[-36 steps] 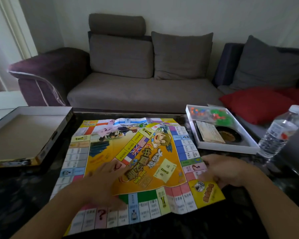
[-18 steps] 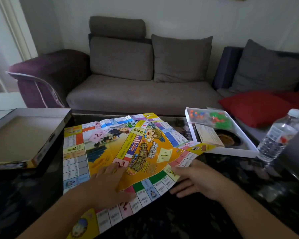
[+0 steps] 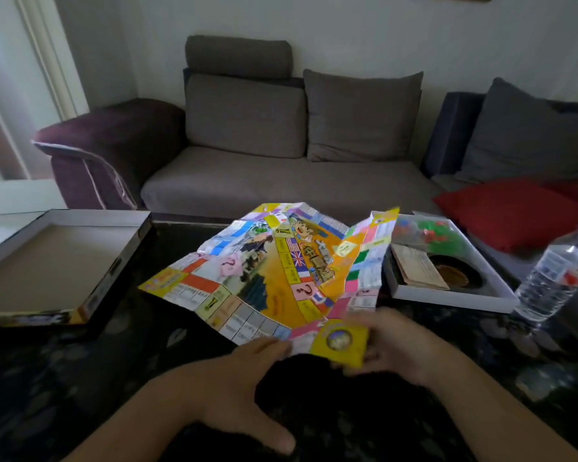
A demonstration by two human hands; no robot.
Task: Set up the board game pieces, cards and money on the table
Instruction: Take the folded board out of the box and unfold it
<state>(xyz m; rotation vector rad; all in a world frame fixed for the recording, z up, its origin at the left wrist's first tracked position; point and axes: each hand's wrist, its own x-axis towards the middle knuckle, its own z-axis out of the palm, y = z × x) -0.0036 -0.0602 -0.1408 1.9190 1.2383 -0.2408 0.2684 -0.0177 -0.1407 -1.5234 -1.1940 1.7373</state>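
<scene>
At the near edge of the dark table (image 3: 80, 378), my right hand (image 3: 401, 348) pinches the yellow corner of the paper game board (image 3: 274, 278), which lies creased and partly lifted, fanning away from that grip toward the sofa. My left hand (image 3: 234, 388) sits just beside it with relaxed fingers touching the board's near edge, holding nothing. Right hand is the nearer one to the box tray (image 3: 447, 295) of pieces, just beyond the board's right side.
</scene>
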